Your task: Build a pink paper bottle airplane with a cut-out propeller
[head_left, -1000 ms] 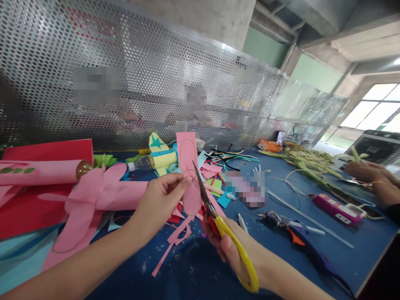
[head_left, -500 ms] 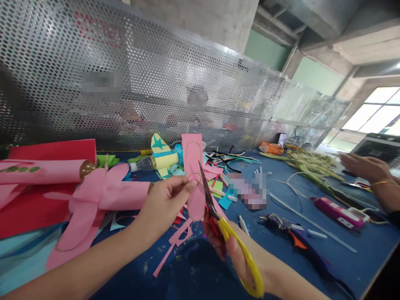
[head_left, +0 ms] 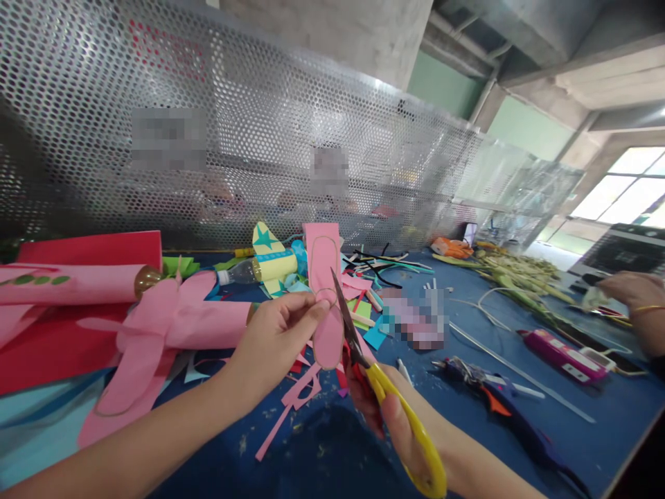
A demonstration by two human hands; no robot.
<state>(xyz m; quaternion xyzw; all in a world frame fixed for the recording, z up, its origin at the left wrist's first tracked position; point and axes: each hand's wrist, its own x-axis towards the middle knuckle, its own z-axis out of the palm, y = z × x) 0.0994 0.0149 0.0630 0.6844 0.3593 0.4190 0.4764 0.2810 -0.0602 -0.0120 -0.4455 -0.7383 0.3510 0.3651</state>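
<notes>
Between thumb and fingers, my left hand (head_left: 283, 336) pinches a strip of pink paper (head_left: 327, 339) by its left edge, near the middle. A drawn outline of long rounded lobes meeting at a small circle marks the strip, and its lower end is cut round. My right hand (head_left: 387, 409) grips yellow-handled scissors (head_left: 410, 423), fingers through the loops. Their dark blades lie along the strip's right edge, pointing up, level with the drawn circle. Left of my left hand lies a pink paper-wrapped bottle with petal-like blades (head_left: 171, 319).
Pink offcuts (head_left: 301, 395) lie below my hands. A yellow-wrapped bottle (head_left: 273, 265) stands behind, against a perforated metal screen (head_left: 270, 138). To the right are a glue gun (head_left: 503, 402), a purple box (head_left: 564, 355), plant strips (head_left: 514, 270) and another person's hand (head_left: 634, 294).
The scissors and my right hand have shifted slightly right and down, with the blades a little more closed. The other person's hand at the right has moved lower.
</notes>
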